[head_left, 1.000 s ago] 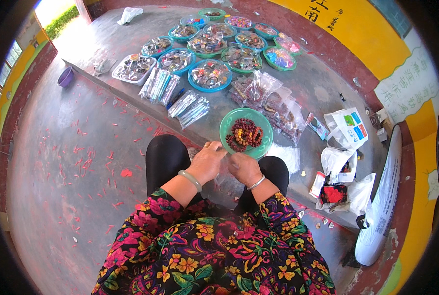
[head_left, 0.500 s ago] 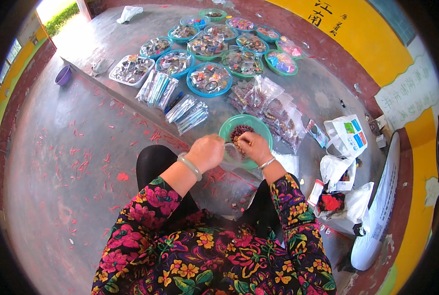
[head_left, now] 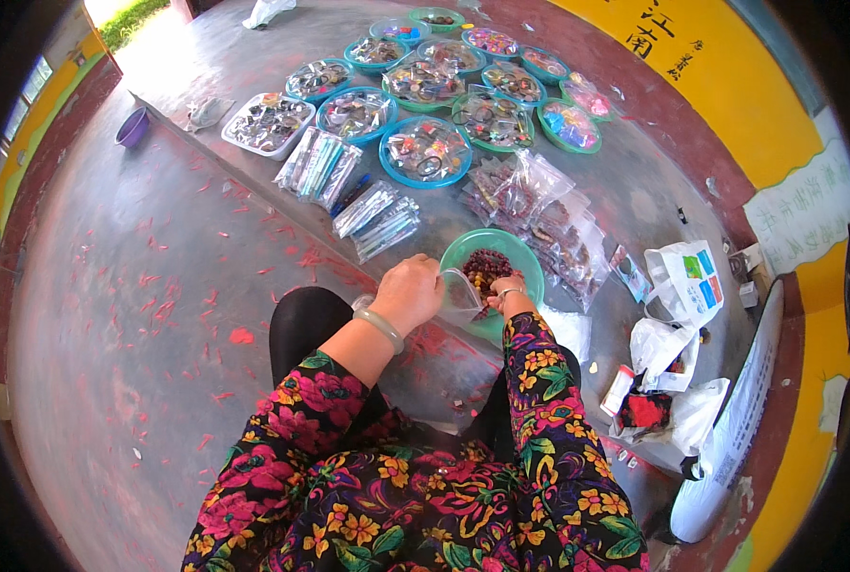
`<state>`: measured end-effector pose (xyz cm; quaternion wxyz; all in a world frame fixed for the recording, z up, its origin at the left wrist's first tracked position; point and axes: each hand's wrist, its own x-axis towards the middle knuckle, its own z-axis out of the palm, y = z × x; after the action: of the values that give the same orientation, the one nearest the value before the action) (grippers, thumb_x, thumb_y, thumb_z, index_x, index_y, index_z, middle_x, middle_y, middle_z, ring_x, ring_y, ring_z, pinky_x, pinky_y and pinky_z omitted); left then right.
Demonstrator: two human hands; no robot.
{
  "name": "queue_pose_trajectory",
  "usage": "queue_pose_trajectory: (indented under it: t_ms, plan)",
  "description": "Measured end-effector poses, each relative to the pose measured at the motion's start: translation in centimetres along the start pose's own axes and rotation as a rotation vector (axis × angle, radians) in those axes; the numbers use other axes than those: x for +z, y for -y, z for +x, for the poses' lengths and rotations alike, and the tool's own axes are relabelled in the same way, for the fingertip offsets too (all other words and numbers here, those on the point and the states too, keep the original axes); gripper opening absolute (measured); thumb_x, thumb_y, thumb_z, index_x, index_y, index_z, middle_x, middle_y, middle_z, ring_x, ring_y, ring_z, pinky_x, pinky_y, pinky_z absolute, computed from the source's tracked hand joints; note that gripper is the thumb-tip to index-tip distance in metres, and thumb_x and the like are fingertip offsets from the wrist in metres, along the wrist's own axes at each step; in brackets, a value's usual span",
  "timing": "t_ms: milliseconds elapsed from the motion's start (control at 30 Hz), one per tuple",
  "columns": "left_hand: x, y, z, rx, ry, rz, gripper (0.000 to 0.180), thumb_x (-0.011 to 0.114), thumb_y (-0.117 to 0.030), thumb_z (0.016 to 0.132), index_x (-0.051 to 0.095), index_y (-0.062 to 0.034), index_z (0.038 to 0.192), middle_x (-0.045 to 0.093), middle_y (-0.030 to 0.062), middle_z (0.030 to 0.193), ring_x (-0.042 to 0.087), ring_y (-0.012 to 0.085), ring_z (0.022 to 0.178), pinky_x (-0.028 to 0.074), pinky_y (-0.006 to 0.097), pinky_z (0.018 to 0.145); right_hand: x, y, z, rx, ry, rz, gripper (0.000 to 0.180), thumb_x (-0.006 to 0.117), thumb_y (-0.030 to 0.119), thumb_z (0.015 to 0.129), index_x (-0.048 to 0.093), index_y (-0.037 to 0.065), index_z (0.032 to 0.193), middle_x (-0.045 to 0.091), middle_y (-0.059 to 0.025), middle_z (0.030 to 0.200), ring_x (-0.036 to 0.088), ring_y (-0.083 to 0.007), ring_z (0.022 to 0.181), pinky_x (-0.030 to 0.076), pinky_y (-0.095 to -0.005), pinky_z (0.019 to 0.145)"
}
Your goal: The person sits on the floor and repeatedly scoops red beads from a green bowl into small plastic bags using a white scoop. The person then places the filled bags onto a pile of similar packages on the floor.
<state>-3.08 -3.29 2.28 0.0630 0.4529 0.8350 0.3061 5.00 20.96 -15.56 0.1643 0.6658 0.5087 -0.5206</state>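
A light green basin (head_left: pixel 536 259) stands on the floor just ahead of my knees, with dark red and yellow-brown bead strings (head_left: pixel 487 264) piled in it. My left hand (head_left: pixel 412 289) is closed on the edge of a clear plastic bag (head_left: pixel 459 294), whose mouth hangs over the basin's left side. Inside the basin, my right hand (head_left: pixel 509 290) has its fingers curled on the bead strings; its fingertips are partly hidden among them. Each wrist wears a bangle.
Bundles of packaged pens (head_left: pixel 377 219) and bagged bead strings (head_left: pixel 568 238) lie beyond the basin. Farther off stand several basins of small wrapped goods (head_left: pixel 425 153). Plastic bags (head_left: pixel 682 281) sit at the right, a purple basin (head_left: pixel 132 128) at far left. Red scraps (head_left: pixel 242 336) litter the floor.
My right hand has moved right and down, away from the bag's mouth and onto the bead strings. The left hand keeps the bag, which now shows more openly. The view has shifted slightly.
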Motion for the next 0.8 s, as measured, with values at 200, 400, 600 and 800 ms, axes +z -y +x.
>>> queue_pose_trajectory:
  t_ms: [200,400,600,800]
  plan:
    - [-0.3,0.4,-0.3,0.004,-0.014,0.024,0.015,0.050,-0.014,0.076,0.055,-0.0004,0.072,0.056,0.0147,0.077,0.056,0.0332,0.075,0.046,0.042,0.068,0.5,-0.9,-1.2,-0.056,-0.173,0.089,0.015,0.051,0.010,0.082,0.055,-0.005,0.081,0.061,-0.0136,0.065,0.060,-0.0205,0.049,0.045,-0.0296,0.036]
    - [-0.1,0.2,-0.2,0.021,-0.039,0.000,0.016,0.050,-0.014,0.075,0.055,-0.0001,0.070,0.055,0.0152,0.076,0.056,0.0342,0.074,0.046,0.042,0.067,-1.4,0.4,-2.8,-0.576,-0.382,-0.768,0.017,0.057,0.017,0.077,0.064,0.003,0.070,0.065,-0.0061,0.072,0.060,-0.0163,0.058,0.049,-0.0292,0.058]
    - [0.5,0.4,-0.6,-0.028,-0.045,-0.011,0.017,0.051,-0.014,0.074,0.055,0.0015,0.068,0.056,0.0170,0.078,0.056,0.0364,0.075,0.045,0.044,0.067,-5.3,0.4,-12.3,-1.026,0.057,-0.084,0.018,0.060,0.017,0.075,0.064,0.005,0.088,0.065,-0.0022,0.081,0.060,-0.0121,0.069,0.048,-0.0291,0.063]
    - [1.4,0.4,-0.5,-0.051,0.049,-0.011,0.018,0.052,-0.014,0.073,0.058,0.0029,0.071,0.057,0.0196,0.081,0.057,0.0373,0.077,0.045,0.044,0.070,-6.8,0.6,-17.9,-1.113,0.385,0.115,0.019,0.056,0.007,0.081,0.060,0.000,0.098,0.061,-0.0011,0.086,0.055,-0.0061,0.075,0.045,-0.0215,0.067]
